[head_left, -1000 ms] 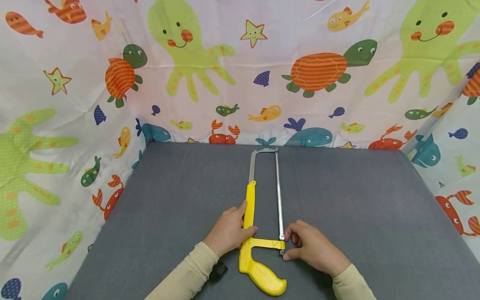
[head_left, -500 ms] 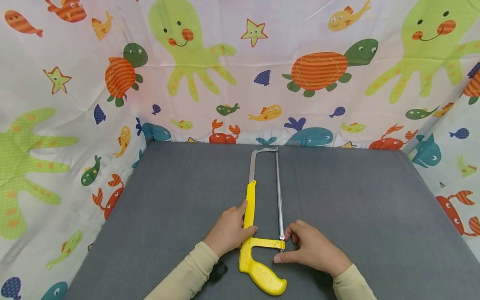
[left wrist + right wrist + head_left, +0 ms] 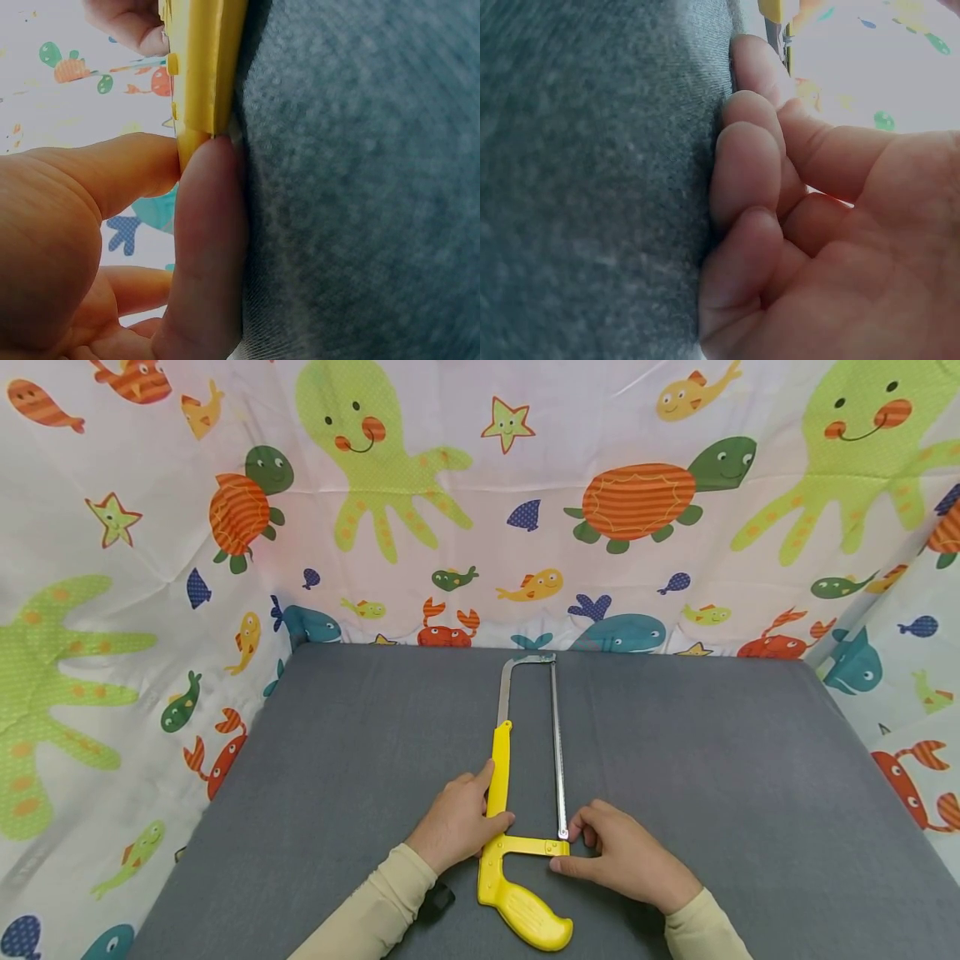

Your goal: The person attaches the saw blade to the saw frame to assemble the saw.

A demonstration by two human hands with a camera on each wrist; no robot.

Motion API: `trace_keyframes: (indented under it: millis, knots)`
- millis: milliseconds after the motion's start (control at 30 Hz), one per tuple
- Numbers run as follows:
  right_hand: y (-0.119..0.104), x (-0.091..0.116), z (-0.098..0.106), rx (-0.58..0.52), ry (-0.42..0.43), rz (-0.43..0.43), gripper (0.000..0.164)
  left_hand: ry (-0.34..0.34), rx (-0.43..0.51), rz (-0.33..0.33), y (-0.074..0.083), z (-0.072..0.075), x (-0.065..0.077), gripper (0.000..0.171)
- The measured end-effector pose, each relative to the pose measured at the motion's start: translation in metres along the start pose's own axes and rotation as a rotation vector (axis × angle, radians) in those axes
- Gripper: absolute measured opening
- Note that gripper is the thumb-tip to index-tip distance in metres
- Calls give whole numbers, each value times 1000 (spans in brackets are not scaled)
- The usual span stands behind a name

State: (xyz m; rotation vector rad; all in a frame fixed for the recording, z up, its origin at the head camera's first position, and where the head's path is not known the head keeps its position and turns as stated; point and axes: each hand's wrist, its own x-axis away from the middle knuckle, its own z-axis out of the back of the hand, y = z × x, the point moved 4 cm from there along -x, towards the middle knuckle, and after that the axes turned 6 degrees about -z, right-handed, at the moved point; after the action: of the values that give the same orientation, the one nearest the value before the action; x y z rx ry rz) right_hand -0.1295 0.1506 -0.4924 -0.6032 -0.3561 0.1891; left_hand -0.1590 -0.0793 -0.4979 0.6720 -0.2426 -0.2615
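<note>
The left hand grips the saw from 9 o'clock; the right hand curls at its 4 o'clock, pinch indeterminable.

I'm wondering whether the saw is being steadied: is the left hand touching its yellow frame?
Touching. The left wrist view shows the left hand's thumb and a finger meeting the yellow frame without a gap.

The left sleeve and right sleeve are long, plain and pale beige, the left lightly creased toward its end. A small black block (too dark for detail) shows just beneath it. Left hand and right hand are bare.
</note>
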Motion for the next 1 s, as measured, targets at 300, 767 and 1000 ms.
trace_keyframes:
  millis: [300,767,1000]
  knots:
    - [0,2,1,-34,0,33,40,-4,9,3,0,1,0,88]
    - [2,3,2,-65,-17,85,32,-4,-1,5,1,2,0,88]
    - [3,5,3,-66,-41,129,29,0,-7,2,3,2,0,88]
